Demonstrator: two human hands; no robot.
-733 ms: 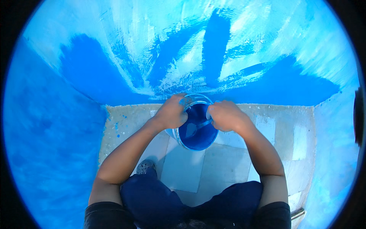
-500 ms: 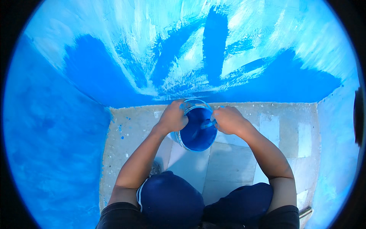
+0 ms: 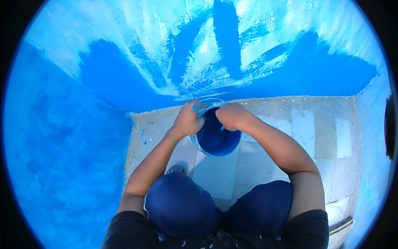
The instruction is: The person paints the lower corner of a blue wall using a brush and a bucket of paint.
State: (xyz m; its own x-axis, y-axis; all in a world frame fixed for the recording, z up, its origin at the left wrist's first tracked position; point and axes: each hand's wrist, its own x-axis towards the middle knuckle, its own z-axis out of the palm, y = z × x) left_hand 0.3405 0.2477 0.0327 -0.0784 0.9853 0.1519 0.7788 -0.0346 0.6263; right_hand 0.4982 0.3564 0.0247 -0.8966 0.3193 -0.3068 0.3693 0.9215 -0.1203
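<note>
A round paint bucket (image 3: 237, 143), blue inside and light on the outside, stands on the floor in front of my knees with its mouth towards me. Its thin wire handle (image 3: 213, 99) arcs up on the far side. My left hand (image 3: 189, 119) is closed around the left rim, with the thumb inside and blue paint on the skin. Over the far right of the opening, my right hand (image 3: 232, 116) has its fingers curled downward. Below them shows a short bit of a blue, paint-coated stick-like tool (image 3: 222, 128); its rest is hidden.
The wall ahead (image 3: 124, 85) carries fresh dark blue strokes over paler patches. A blue wall (image 3: 70, 137) rises on the left, a paler one (image 3: 371, 124) on the right. The tiled floor (image 3: 265, 159) has blue spots. A shoe (image 3: 177, 169) shows by my left knee.
My right hand has moved left from the bucket's right rim to over its opening. My left hand keeps its grip on the rim. The view has shifted slightly.
</note>
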